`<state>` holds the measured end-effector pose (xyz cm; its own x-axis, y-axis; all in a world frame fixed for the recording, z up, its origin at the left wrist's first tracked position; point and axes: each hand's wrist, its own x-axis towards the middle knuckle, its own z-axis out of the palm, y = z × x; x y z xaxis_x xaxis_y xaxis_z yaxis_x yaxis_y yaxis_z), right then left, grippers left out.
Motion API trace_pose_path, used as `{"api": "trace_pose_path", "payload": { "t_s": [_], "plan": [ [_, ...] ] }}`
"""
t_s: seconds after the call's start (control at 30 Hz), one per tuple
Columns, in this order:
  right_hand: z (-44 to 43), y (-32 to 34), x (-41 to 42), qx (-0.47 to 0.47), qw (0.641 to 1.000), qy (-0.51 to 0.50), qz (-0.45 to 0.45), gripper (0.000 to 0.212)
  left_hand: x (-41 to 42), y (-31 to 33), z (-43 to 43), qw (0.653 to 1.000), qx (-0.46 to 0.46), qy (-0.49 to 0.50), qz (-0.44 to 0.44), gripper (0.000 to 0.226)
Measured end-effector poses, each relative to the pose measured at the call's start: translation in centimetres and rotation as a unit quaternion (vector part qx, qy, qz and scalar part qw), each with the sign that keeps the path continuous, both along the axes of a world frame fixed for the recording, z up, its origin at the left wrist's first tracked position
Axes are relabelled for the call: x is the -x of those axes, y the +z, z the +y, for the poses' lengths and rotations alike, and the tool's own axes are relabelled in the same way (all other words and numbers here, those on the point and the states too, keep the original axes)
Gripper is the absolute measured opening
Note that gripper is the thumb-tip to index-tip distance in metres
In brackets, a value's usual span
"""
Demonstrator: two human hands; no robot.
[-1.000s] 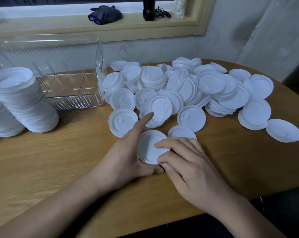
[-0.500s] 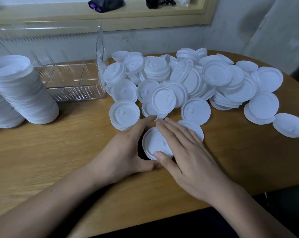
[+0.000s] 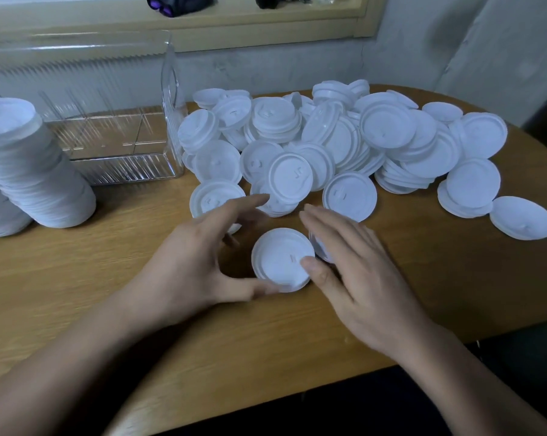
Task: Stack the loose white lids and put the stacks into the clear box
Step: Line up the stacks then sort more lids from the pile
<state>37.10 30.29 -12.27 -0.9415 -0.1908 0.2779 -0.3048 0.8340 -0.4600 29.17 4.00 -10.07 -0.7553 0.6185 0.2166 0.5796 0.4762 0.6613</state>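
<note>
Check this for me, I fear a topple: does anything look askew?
Yes. The tall stack of lids at the far left leans, its top set off to the left of its base, so it could slide. In the loose pile, several lids lie tilted on others. The clear box looks undamaged.

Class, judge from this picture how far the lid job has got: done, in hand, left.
Done: tall stacks stand on the left. In hand: the left hand and right hand flank a short stack, right thumb on it. Left: the big loose pile needs stacking, and no lids show in the clear box.
</note>
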Motion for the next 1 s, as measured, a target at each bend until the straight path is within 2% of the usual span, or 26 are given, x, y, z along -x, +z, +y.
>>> {"api": "trace_pose_path", "payload": {
  "t_s": [0.07, 0.13, 0.23, 0.33, 0.43, 0.77, 0.9, 1.0],
  "plan": [
    [1.3, -0.1, -0.2, -0.001, 1.0, -0.015, 0.025, 0.049, 0.6, 0.4, -0.7, 0.998, -0.024, 0.02, 0.047, 0.076],
    [2.5, -0.5, -0.5, -0.024, 0.998, -0.013, 0.048, 0.041, 1.5, 0.4, -1.3, 0.993, -0.03, 0.068, 0.092, 0.061],
    [3.6, -1.4, -1.0, -0.048, 0.998, -0.005, 0.045, 0.039, 2.8, -0.1, -2.1, 0.982, 0.003, 0.145, 0.123, 0.068],
    [4.0, -2.1, -1.2, -0.061, 0.997, -0.001, 0.054, 0.032, 3.5, -1.0, -2.5, 0.98, 0.045, 0.167, 0.094, 0.09],
    [3.9, -2.3, -1.0, -0.053, 0.996, -0.001, 0.072, 0.021, 3.7, -1.8, -2.3, 0.981, 0.061, 0.176, 0.06, 0.098],
    [3.5, -0.6, -1.3, 0.039, 0.989, -0.086, 0.113, 0.017, 3.2, -1.5, -1.6, 0.975, 0.004, 0.211, 0.067, 0.087],
    [2.9, 0.4, -1.7, 0.087, 0.983, -0.108, 0.124, 0.018, 1.9, -0.2, -1.1, 0.981, -0.042, 0.174, 0.072, 0.081],
    [2.8, 0.9, -1.7, 0.101, 0.981, -0.106, 0.131, 0.018, 0.5, 0.1, 0.1, 0.99, -0.07, 0.117, 0.04, 0.087]
  ]
}}
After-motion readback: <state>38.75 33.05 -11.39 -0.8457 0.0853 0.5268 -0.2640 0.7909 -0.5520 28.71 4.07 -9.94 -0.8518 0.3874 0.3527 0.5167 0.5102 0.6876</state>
